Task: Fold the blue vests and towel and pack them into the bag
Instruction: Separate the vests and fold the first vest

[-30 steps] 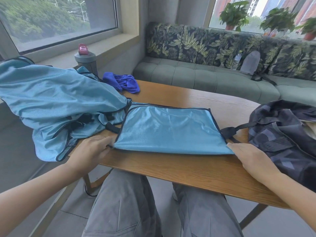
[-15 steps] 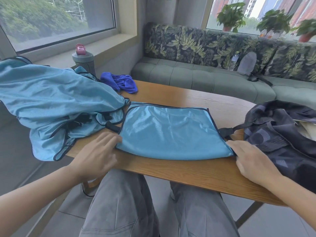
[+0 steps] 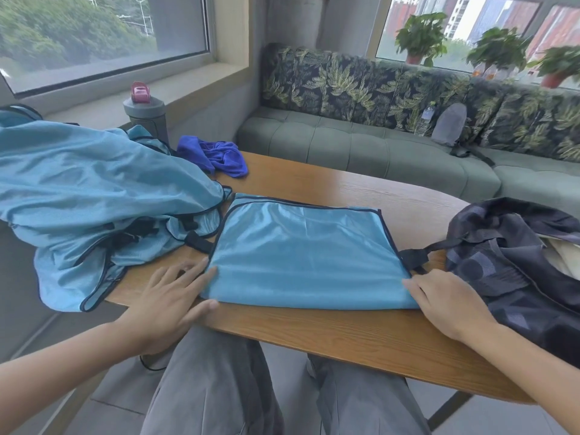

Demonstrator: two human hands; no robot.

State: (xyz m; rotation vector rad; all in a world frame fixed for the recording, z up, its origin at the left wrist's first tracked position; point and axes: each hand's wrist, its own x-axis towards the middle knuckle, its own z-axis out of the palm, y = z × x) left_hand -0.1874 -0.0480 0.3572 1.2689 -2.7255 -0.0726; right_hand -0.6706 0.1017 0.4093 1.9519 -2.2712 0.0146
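Folding is under way: one vest (image 3: 301,255) lies flat, folded once, at the tabletop's (image 3: 314,334) near edge. Left hand (image 3: 171,296) rests open at its left corner, fingers straight; right hand (image 3: 445,299) presses its right corner, fingers loosely bent. Unfolded vests (image 3: 94,196) heap at the left edge, the towel (image 3: 216,155) lies crumpled near the far edge, and the bag (image 3: 514,262) gapes at the right. Nothing looks packed yet.
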